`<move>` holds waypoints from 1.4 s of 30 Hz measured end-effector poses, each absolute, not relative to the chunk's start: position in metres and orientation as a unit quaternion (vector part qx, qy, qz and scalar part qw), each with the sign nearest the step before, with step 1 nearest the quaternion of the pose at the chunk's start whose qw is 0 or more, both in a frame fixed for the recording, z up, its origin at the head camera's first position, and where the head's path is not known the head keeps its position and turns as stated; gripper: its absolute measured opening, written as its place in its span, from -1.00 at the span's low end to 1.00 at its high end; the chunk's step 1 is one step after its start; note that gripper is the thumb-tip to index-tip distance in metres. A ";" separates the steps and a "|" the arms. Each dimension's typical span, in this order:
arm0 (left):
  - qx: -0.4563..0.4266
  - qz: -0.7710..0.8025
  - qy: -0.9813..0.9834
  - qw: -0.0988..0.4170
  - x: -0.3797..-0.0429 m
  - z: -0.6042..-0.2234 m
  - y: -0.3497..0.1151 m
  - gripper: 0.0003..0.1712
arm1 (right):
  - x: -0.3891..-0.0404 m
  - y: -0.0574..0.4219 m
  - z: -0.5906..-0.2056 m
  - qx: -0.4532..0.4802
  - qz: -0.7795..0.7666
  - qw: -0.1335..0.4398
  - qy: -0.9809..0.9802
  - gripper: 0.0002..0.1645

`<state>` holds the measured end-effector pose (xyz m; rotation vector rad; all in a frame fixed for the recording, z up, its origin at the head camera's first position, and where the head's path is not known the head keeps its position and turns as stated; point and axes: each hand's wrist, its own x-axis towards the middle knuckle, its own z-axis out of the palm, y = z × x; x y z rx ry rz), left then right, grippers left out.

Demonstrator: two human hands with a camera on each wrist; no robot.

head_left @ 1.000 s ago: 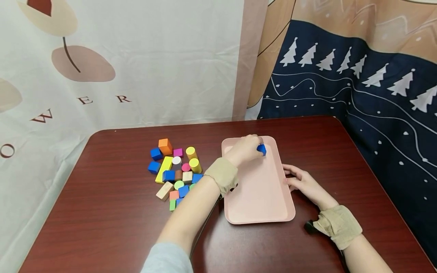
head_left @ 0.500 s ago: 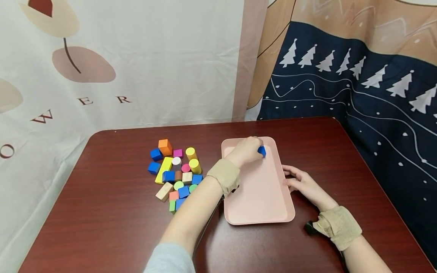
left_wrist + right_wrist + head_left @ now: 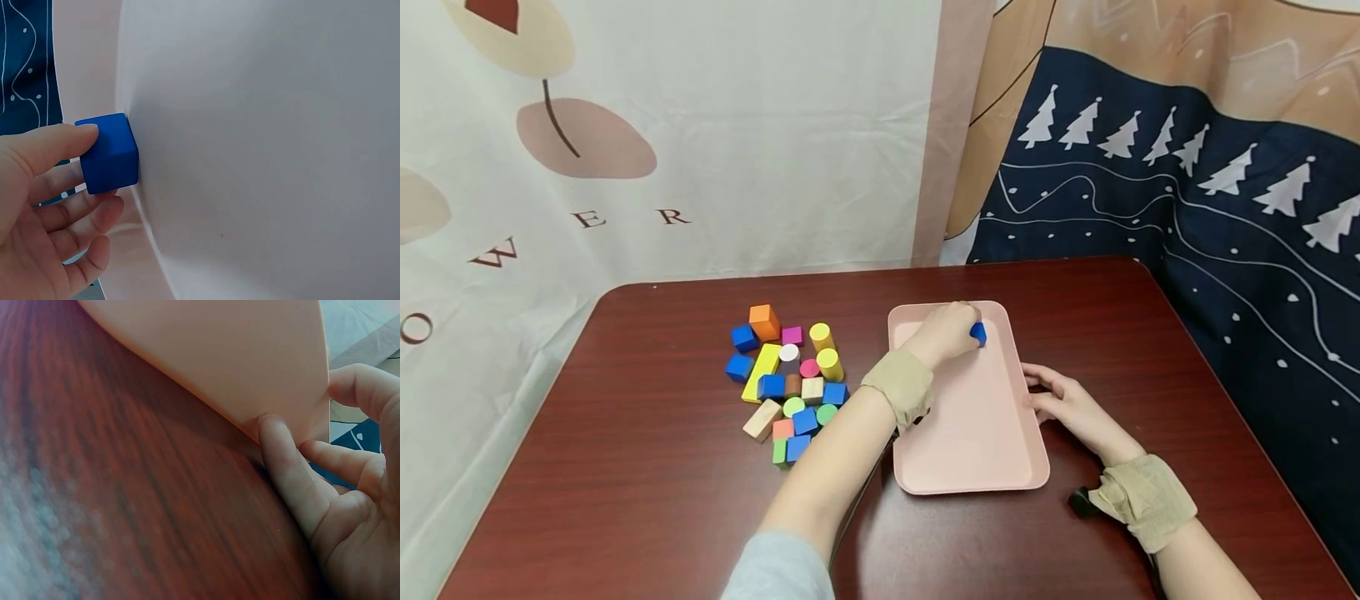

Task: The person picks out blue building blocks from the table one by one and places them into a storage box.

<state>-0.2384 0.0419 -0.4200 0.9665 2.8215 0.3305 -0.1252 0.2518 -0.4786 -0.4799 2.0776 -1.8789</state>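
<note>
My left hand (image 3: 949, 335) reaches over the far end of the pink tray (image 3: 973, 425) and holds a blue cube (image 3: 978, 333). In the left wrist view the thumb lies on one face of the cube (image 3: 111, 153), with fingers on the far side. The cube is at the tray's inner surface, close to its far wall. On the table beside the tray's right side is my right hand (image 3: 1070, 408). Its thumb and fingertips touch the tray's outer wall (image 3: 244, 375) and rim, the fingers only slightly bent.
Left of the tray lies a group of coloured blocks, including an orange cube (image 3: 764, 322), a long yellow block (image 3: 763, 372), yellow cylinders (image 3: 830, 364) and several blue cubes (image 3: 806, 420). All stand on a dark red-brown table (image 3: 647, 467). Cloth hangings (image 3: 790, 167) rise behind it.
My left forearm has shifted slightly right, uncovering more of the nearby green and blue blocks. The left hand still holds the blue cube in the tray. The right hand stays at the tray's side.
</note>
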 end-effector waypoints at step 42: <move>0.335 0.048 0.940 0.045 -0.233 -0.391 0.036 -0.56 | -0.124 0.250 -0.481 -0.159 -0.658 0.140 0.723 -0.42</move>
